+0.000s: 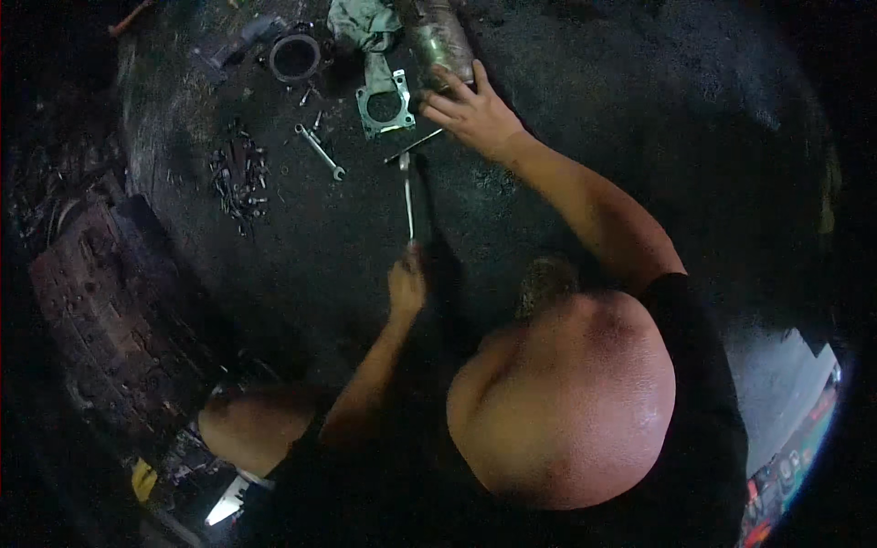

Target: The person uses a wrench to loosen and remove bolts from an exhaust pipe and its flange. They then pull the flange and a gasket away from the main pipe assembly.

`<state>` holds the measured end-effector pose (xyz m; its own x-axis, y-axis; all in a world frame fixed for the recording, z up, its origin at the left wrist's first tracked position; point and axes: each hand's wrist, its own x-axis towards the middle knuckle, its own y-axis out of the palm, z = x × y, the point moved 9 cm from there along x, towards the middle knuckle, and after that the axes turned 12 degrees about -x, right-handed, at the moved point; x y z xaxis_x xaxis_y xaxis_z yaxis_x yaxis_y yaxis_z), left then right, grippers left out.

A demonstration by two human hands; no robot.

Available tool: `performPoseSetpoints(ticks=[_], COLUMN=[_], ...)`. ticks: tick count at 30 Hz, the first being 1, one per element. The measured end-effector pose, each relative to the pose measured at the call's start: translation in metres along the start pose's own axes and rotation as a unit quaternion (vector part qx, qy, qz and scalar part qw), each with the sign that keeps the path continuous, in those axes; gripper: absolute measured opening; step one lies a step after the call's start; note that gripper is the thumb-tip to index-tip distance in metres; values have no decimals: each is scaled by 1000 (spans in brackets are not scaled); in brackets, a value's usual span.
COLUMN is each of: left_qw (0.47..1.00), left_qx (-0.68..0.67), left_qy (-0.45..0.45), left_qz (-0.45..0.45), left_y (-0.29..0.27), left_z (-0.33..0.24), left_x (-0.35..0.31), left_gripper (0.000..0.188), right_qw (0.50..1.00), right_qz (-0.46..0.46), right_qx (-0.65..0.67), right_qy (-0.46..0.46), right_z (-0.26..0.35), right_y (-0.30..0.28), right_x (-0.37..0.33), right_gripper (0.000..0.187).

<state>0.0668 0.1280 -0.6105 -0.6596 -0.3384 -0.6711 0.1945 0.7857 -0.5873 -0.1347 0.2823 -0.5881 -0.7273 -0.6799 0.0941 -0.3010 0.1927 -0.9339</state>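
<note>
My left hand (407, 287) is closed round the near end of a long, slim metal tool (408, 203). The tool's far end meets a thin dark rod (416, 146) slanting toward my right hand; whether the two are joined, I cannot tell. My right hand (473, 114) has its fingers over the near end of a worn metal cylinder (442, 41). Left of that hand lies a flat metal plate (363, 111) with a large round hole. A grey-green rag (365, 26) touches the plate's far side. A combination wrench (319, 151) rests farther left.
A dark metal ring (295, 57) and a few small bolts (309, 94) lie at the far left of the dark floor (639, 119). Many bolts form a pile (239, 173) left of the wrench. A rusty, dirty slab (100, 297) stands at the left. My bare knee (566, 402) fills the near middle.
</note>
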Motion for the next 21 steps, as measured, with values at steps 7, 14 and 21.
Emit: performPoseSetpoints(ticks=[7,14,21], left_qw=[988,916,842], left_qx=[146,222,339], left_qy=[-26,324,418], left_qz=[37,-82,-32], left_y=[-2,-20,-5], left_z=[17,-121,-139], left_x=[-1,43,108], left_gripper=[54,43,38], right_qw=[998,988,970], right_qz=[-9,-24,-41], right_qx=[63,152,211], right_qy=[1,20,113], right_z=[-2,-24,-29], right_y=[1,-15,-23], right_x=[-3,-15,-30], right_gripper=[61,78,89])
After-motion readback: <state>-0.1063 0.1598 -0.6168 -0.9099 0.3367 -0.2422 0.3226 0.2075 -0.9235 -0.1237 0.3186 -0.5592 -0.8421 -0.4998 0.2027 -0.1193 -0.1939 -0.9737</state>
